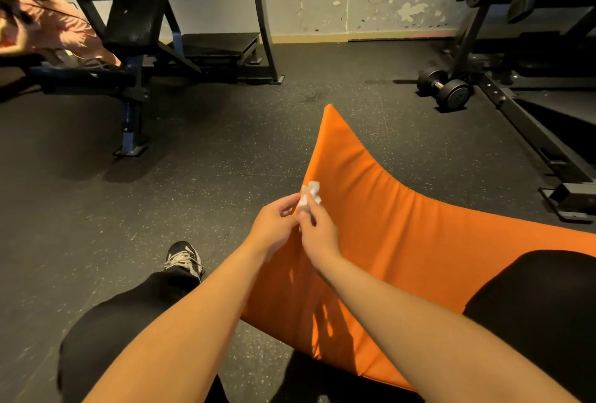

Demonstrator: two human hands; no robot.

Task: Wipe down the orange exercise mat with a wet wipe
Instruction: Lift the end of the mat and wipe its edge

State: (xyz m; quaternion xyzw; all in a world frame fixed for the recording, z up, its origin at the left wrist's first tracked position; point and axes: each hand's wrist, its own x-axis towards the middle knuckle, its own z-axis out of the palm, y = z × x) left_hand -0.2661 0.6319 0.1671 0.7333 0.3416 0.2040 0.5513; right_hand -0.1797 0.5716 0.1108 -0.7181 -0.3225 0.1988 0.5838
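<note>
Figure: The wearer's clothing and limbs, as seen from the head camera.
The left hand (274, 228) and right hand (317, 236) are bare, as are the left forearm (193, 322) and right forearm (435, 331) down to the frame's lower edge. Black trousers (129, 322) cover both legs. One shoe (188, 257) is visible, black with white panels and pale, greyish laces (180, 261).

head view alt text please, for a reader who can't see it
Seen from above, a person's left hand and right hand pinch a crumpled white wet wipe over the edge of an orange exercise mat on a dark speckled gym floor. A weight bench and a black dumbbell stand farther back.
</note>
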